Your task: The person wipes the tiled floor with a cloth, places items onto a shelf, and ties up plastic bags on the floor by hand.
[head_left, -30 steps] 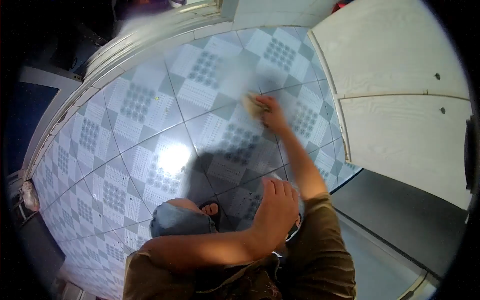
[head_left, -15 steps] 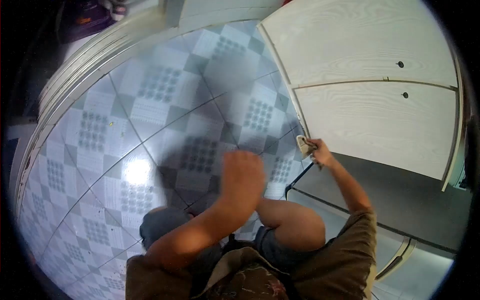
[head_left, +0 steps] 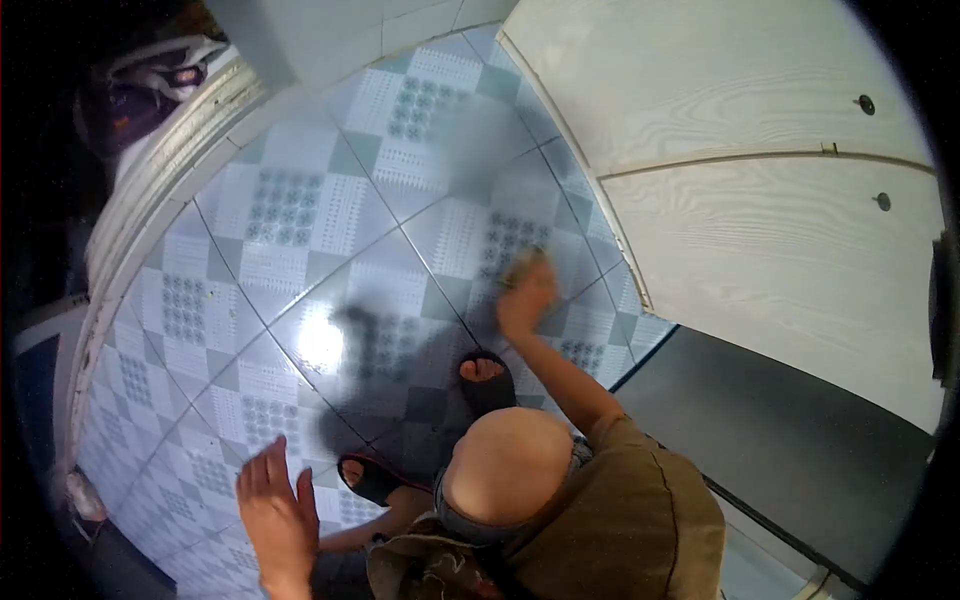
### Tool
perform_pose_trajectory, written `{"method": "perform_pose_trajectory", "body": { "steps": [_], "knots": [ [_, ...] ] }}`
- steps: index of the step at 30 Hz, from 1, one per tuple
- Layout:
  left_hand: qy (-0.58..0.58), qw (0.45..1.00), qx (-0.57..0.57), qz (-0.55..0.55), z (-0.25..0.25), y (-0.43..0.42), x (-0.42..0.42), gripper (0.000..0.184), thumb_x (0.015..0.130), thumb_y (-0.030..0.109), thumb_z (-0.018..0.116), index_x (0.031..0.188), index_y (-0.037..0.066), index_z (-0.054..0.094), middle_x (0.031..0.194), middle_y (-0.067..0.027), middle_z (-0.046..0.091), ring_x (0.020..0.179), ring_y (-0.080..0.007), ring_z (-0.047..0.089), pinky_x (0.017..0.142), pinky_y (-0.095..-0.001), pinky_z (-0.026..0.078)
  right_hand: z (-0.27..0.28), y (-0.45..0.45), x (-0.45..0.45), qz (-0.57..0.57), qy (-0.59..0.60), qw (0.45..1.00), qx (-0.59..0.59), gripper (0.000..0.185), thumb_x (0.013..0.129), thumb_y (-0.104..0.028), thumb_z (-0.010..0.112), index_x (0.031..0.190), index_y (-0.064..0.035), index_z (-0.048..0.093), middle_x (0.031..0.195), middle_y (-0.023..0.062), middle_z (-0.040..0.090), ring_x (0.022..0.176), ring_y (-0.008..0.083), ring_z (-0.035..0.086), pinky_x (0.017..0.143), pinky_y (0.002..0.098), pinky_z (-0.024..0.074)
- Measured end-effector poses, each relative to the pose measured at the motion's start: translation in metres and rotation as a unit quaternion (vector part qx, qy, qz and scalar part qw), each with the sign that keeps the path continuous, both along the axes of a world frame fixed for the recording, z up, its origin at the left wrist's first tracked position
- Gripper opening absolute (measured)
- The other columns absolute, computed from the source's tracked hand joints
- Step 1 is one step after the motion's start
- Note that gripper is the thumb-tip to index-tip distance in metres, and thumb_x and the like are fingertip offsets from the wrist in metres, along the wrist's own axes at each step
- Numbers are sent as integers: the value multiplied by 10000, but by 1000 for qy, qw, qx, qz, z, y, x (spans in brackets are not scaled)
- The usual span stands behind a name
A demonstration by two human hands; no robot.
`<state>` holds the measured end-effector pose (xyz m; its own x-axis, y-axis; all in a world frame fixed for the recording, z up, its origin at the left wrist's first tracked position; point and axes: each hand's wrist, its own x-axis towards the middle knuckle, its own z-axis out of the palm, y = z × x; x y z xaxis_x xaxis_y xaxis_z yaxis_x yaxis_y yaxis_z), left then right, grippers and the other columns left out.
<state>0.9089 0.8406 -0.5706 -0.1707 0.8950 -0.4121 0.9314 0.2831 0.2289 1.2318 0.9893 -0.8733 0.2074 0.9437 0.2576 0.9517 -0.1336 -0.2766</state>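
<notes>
My right hand [head_left: 527,300] is out over the tiled floor [head_left: 360,230], ahead of my sandalled foot. Its fingers are closed on a small crumpled beige cloth [head_left: 522,265], which is blurred by motion. At lower left, my left hand [head_left: 278,515] hangs over the floor with its fingers apart and nothing in it. Whether the cloth touches the tiles I cannot tell.
A pale wood-grain cabinet [head_left: 760,240] with two round dark knobs stands at the right, above a dark grey surface [head_left: 740,400]. A raised white sill [head_left: 160,170] curves along the left. My black sandals [head_left: 487,383] rest on the floor.
My right hand has moved left with the cloth, away from the cabinet's lower corner. My left hand has swung from the middle to the lower left, and its fingers are now spread. The view has shifted.
</notes>
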Motion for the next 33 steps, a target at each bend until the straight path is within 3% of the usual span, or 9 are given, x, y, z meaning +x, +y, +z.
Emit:
{"method": "perform_pose_trajectory", "body": {
  "steps": [6,10,13,14,16,19,25,31,33],
  "knots": [
    [55,994,-92,19,1,-23,29,420,747,106,638,1124,-20,504,1000,-173,554,946,-344,521,840,-429,398,-14,32,-164,252,312,915,-53,637,661,94,538,1280,-25,449,1226,207,450,1193,370,387,998,402,329],
    [25,999,-24,-26,7,10,46,403,755,98,632,1119,-23,509,986,-170,559,940,-341,521,838,-425,397,46,37,-134,286,466,837,-27,671,646,136,480,1297,-19,438,1234,197,445,1219,355,375,1038,390,292],
    [17,999,-23,-45,6,25,51,387,789,104,604,1142,-21,507,1004,-193,559,957,-362,512,854,-438,393,53,30,-14,307,273,901,138,695,620,83,489,1305,-24,436,1253,199,458,1218,366,370,1047,420,261],
    [15,998,-40,-38,5,27,51,378,817,115,582,1163,-17,506,1025,-216,557,976,-382,505,866,-450,390,53,24,23,177,156,970,59,671,618,53,501,1284,-20,460,1241,192,482,1194,363,391,1030,432,270],
    [36,996,-29,-70,0,29,52,387,815,107,580,1173,-18,503,1035,-226,555,984,-385,505,876,-456,387,28,4,120,7,112,989,96,437,719,0,493,1150,-14,559,1202,176,525,1087,352,499,938,449,338],
    [26,996,-67,-58,0,32,55,394,817,110,580,1177,-30,498,1049,-235,554,997,-389,502,893,-460,382,-19,-42,231,-379,86,920,-46,464,687,-79,593,1151,-56,587,1028,217,547,1024,364,492,868,422,422],
    [10,996,-39,-74,4,25,63,396,800,111,603,1150,-44,504,1042,-237,554,990,-391,505,893,-451,384,-16,50,182,-463,7,868,-181,442,725,-211,625,1094,7,515,1074,249,469,989,362,500,854,421,434],
    [20,996,-66,-56,3,16,65,399,791,106,611,1144,-42,502,1016,-225,554,980,-382,511,890,-452,388,-33,114,47,-221,27,972,-69,546,686,-80,622,1205,-14,465,1171,219,470,1118,380,431,953,438,371],
    [21,996,-72,-54,4,16,66,401,786,105,616,1142,-41,502,1014,-222,555,979,-379,513,889,-448,390,-41,111,8,24,34,998,52,505,678,-20,604,1176,-14,523,1205,191,487,1142,367,432,986,414,352]
  ]
}}
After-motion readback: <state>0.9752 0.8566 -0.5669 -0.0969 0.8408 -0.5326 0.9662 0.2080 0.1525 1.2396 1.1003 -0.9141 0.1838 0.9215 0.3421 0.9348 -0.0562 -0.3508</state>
